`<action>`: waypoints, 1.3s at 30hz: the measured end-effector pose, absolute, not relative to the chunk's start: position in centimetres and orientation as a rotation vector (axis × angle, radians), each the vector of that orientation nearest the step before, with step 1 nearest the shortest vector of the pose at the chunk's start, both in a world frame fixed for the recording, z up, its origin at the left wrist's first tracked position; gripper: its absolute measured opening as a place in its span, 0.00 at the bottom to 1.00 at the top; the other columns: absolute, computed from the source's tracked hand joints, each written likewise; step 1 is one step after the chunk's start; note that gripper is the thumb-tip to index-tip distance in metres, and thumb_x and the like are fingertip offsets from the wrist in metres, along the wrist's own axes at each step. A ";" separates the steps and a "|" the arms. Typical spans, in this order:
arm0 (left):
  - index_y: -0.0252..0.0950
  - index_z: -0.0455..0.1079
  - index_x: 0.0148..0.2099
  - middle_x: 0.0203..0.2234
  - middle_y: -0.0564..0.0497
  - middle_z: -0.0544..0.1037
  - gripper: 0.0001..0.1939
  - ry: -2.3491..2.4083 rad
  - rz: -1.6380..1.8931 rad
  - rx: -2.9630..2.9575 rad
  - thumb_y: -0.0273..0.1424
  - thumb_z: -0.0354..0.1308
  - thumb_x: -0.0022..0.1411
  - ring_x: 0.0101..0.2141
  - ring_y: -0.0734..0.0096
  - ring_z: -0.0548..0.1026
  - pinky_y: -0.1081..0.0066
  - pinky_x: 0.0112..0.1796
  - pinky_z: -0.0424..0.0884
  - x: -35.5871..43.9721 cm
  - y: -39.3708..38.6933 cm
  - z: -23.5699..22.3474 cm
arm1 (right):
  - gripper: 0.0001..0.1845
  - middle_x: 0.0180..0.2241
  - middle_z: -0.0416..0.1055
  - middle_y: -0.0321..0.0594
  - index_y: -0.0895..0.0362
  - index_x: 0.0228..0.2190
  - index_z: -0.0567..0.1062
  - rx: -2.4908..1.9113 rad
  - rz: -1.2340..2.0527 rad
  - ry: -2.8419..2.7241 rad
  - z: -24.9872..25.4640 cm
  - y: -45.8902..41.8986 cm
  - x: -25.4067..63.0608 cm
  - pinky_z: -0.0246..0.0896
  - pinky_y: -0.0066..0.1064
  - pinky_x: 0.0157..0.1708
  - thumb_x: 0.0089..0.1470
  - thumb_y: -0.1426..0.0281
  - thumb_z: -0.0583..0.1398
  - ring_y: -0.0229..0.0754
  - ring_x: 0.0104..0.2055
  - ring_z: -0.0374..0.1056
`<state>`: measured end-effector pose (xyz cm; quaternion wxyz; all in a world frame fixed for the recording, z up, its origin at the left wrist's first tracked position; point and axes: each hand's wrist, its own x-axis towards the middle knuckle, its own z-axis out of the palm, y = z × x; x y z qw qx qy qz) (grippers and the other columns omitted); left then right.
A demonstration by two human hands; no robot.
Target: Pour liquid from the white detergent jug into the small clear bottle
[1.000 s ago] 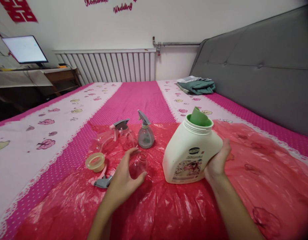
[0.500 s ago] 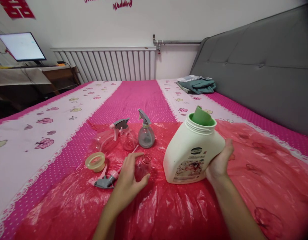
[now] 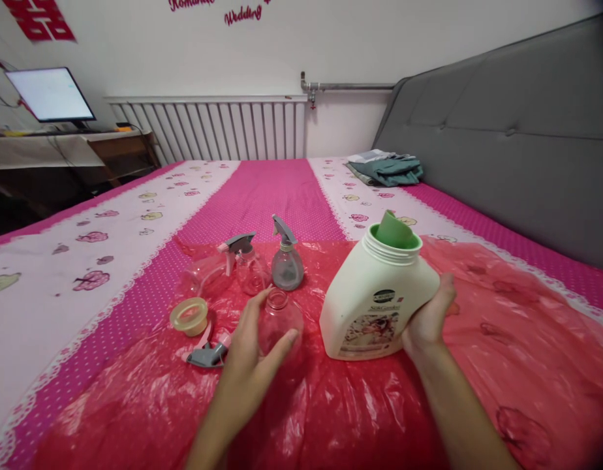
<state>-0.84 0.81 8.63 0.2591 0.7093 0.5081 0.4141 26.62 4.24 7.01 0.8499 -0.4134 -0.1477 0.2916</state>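
Observation:
My left hand (image 3: pixel 250 356) is wrapped round a small clear bottle (image 3: pixel 279 320) with an open neck, standing upright on the red plastic sheet (image 3: pixel 331 405). My right hand (image 3: pixel 429 320) grips the side of a large white detergent jug (image 3: pixel 374 300), uncapped, with a green spout showing in its mouth. A loose grey and pink spray head (image 3: pixel 206 354) lies just left of my left hand. A cream-coloured funnel (image 3: pixel 189 316) sits a little further left.
Behind the bottle stand a grey spray bottle (image 3: pixel 286 264) and a clear pink spray bottle (image 3: pixel 247 267). Folded green clothes (image 3: pixel 387 168) lie near the grey headboard (image 3: pixel 507 137). A radiator (image 3: pixel 218 130) and a desk with a monitor (image 3: pixel 49 94) stand beyond the bed.
The clear bottle has been tipped from leaning to upright in my left hand. My right hand and the jug have stayed put.

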 end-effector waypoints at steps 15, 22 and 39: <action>0.44 0.57 0.71 0.68 0.40 0.69 0.26 1.286 0.862 2.056 0.40 0.56 0.77 0.70 0.45 0.67 0.39 0.70 0.63 0.8 0.6 5.3 | 0.31 0.32 0.78 0.39 0.53 0.33 0.76 -0.901 0.599 -0.407 7.2 4.0 26.6 0.77 0.37 0.42 0.59 0.38 0.57 0.46 0.43 0.76; 0.43 0.57 0.71 0.67 0.39 0.68 0.26 1.288 0.863 2.042 0.39 0.56 0.76 0.70 0.44 0.67 0.39 0.69 0.63 0.8 0.6 5.2 | 0.30 0.35 0.79 0.40 0.54 0.33 0.77 -0.883 0.605 -0.340 7.1 4.1 26.6 0.78 0.36 0.40 0.58 0.39 0.57 0.45 0.41 0.76; 0.42 0.58 0.70 0.66 0.38 0.70 0.26 1.271 0.879 2.045 0.36 0.58 0.75 0.68 0.46 0.69 0.41 0.69 0.63 0.9 0.7 5.7 | 0.28 0.35 0.80 0.40 0.54 0.35 0.77 -0.917 0.623 -0.366 9.2 3.6 26.3 0.76 0.37 0.34 0.58 0.41 0.56 0.45 0.35 0.76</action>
